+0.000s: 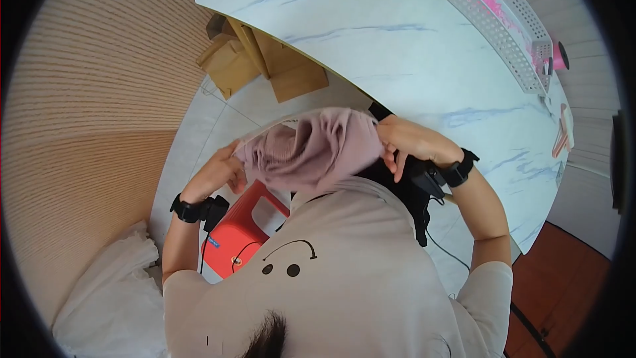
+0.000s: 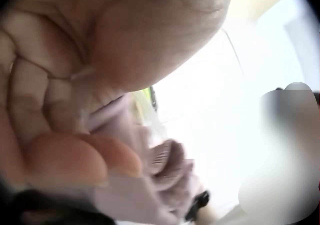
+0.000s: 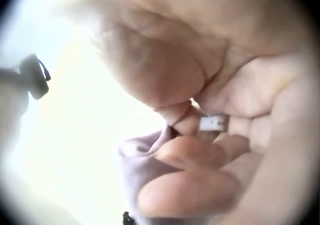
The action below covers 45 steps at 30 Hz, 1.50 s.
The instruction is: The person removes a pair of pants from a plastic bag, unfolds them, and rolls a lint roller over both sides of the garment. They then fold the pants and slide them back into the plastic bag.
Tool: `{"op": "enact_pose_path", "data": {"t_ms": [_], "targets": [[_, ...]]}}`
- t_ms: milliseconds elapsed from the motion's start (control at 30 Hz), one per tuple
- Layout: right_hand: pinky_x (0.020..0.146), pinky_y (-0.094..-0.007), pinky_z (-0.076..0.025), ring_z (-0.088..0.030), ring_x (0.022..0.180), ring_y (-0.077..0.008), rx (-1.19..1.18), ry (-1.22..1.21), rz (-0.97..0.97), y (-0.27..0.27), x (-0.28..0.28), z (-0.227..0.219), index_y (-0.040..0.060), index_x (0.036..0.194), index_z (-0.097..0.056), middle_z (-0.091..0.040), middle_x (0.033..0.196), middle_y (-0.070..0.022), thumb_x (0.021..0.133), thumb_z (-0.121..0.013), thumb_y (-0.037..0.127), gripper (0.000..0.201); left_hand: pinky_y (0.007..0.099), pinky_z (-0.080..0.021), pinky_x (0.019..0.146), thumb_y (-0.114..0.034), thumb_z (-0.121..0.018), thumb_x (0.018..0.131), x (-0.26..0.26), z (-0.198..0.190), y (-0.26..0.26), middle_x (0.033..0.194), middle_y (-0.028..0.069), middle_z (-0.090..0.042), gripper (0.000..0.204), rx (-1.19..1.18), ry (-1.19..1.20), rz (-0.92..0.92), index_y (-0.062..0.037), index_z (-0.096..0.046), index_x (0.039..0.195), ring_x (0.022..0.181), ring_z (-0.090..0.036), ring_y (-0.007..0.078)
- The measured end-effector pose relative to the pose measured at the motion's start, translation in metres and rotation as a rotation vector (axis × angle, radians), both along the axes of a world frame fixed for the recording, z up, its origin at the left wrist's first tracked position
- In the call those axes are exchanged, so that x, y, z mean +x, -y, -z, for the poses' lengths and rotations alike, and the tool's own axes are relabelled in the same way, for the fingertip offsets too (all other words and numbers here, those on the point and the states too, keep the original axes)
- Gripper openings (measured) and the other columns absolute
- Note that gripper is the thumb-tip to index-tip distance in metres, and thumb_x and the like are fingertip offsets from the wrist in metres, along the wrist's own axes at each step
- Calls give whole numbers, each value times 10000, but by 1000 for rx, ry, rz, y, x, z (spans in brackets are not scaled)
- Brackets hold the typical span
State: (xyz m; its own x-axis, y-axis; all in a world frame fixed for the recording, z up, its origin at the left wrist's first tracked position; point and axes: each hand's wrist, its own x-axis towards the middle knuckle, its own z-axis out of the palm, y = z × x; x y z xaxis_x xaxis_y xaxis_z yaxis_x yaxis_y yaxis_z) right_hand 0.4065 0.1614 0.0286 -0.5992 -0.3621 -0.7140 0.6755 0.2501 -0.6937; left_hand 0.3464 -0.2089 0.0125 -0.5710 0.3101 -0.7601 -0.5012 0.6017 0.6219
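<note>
A mauve piece of clothing, bunched into folds with a ribbed part in its middle, hangs between my two hands in front of my body. At its left end, my left hand pinches the edge between thumb and fingers. My right hand grips the opposite end, beside the table edge. In the left wrist view, the cloth comes out from under the thumb, with a pale translucent strip alongside. A small white tag shows among the curled fingers in the right wrist view.
A white marbled table stands ahead and to the right, with a white perforated basket holding pink items at its far side. A red stool is below my left arm. Cardboard boxes sit beneath the table, beside a wood-patterned wall.
</note>
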Motion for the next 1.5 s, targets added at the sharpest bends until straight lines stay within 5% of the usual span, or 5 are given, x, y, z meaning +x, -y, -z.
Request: {"op": "enact_pose_path", "data": {"t_ms": [400, 833, 1100, 1400, 1500], "targets": [[411, -318, -541, -516, 416, -145, 35, -199, 108, -18, -29, -37, -7, 633, -500, -404, 497, -29, 819, -451, 228, 304, 251, -435, 447, -59, -396, 799, -31, -53, -5, 474, 21, -476, 611, 203, -240, -131, -38, -380, 1410, 391, -477, 126], [501, -347, -561, -546, 478, -120, 34, -784, 187, -41, -122, -182, 58, 681, -552, -511, 530, -15, 793, -525, 259, 231, 169, -324, 359, -154, -360, 904, -83, -257, -45, 428, -61, -418, 534, 593, -1269, 79, 133, -352, 1353, 334, -357, 32], [629, -312, -582, -689, 768, -211, 29, -972, 361, -100, -103, -214, -13, 888, -593, -657, 931, -163, 887, -493, 253, 284, 217, -357, 488, -131, -341, 872, -44, -271, -157, 464, 3, -391, 556, 667, -1815, -167, 151, -348, 1351, 415, -358, 81], [559, -325, -573, -639, 600, -182, -74, -1357, 625, -175, -80, -290, 3, 879, -597, -634, 718, -95, 886, -499, 239, 255, 252, -367, 585, -245, -338, 986, -122, -307, -159, 503, 15, -384, 513, 1004, -1240, 62, 141, -381, 1322, 511, -391, 152], [456, -319, -557, -608, 480, -156, 55, -1540, 799, -159, -44, -307, 46, 772, -589, -606, 601, -56, 878, -486, 244, 247, 296, -475, 595, -175, -338, 963, -100, -300, -163, 627, 102, -583, 411, 1211, -897, 557, 97, -516, 1214, 519, -535, 193]]}}
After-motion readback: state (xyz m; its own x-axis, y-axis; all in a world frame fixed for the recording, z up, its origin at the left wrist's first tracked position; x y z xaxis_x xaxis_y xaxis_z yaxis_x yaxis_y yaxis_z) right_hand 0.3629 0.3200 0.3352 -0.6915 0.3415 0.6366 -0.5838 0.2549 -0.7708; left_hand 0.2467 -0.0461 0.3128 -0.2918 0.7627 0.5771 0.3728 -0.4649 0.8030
